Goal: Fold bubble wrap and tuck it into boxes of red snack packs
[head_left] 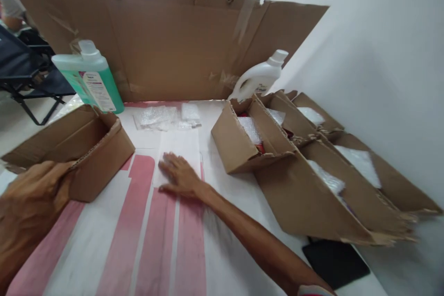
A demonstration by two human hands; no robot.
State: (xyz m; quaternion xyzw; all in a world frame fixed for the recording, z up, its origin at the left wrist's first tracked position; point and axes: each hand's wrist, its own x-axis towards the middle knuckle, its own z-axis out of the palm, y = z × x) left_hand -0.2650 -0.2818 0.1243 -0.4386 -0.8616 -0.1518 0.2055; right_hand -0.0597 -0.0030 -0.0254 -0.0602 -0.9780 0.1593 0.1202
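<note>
1. White wall (381, 55) runs along the right, and a large flattened cardboard sheet (166, 41) stands upright across the back of the table (104, 249), which wears a white cover with broad pink stripes.
2. Four open cardboard boxes (312, 185) sit in a row along the right side, each with bubble wrap inside; the nearest ones are the largest.
3. One open, empty-looking carton (93, 157) rests on the left part of the table.
4. Behind that carton stands a green liquid bottle (92, 78) with a white cap; a white jug (258, 78) stands at the back, behind the row of boxes.
5. The left hand (31, 203) grips the near corner of the carton, fingers curled over its edge.
6. The right hand (178, 175) lies flat and spread, palm down, on a white sheet (180, 145) at the table's middle.
7. Small bubble wrap pieces (163, 118) lie just beyond that sheet.
8. A dark flat object (335, 261) lies at the near right edge.
</note>
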